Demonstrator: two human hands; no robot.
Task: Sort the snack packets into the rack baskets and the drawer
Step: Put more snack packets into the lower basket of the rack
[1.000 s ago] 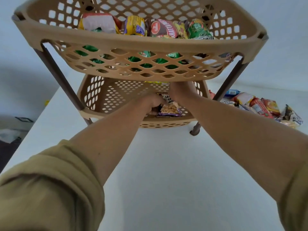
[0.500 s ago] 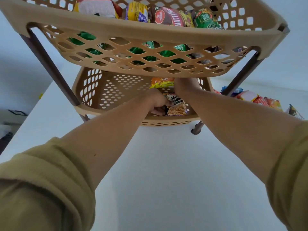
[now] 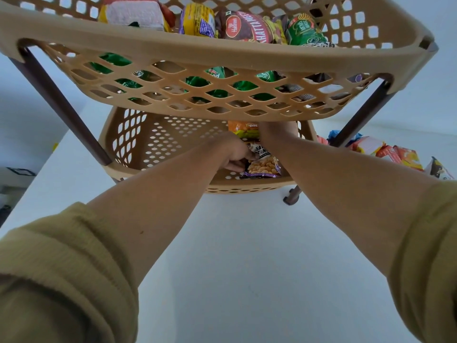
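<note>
Both my arms reach into the lower basket (image 3: 138,144) of a tan plastic rack. My left hand (image 3: 235,154) grips the left edge of a salted peanut packet (image 3: 262,164) that lies near the basket's front rim. My right hand (image 3: 277,131) is deeper in, mostly hidden under the upper basket (image 3: 222,55), closed on an orange and yellow packet (image 3: 243,131). The upper basket holds several packets, green, maroon, yellow and white.
The rack stands on a white table (image 3: 247,256) on dark brown legs (image 3: 291,196). A heap of loose snack packets (image 3: 385,152) lies on the table to the right of the rack. At the far left the table edge drops to the floor.
The view has closed in on the rack. The orange packet has come into sight behind the peanut packet, and both hands have stayed inside the lower basket.
</note>
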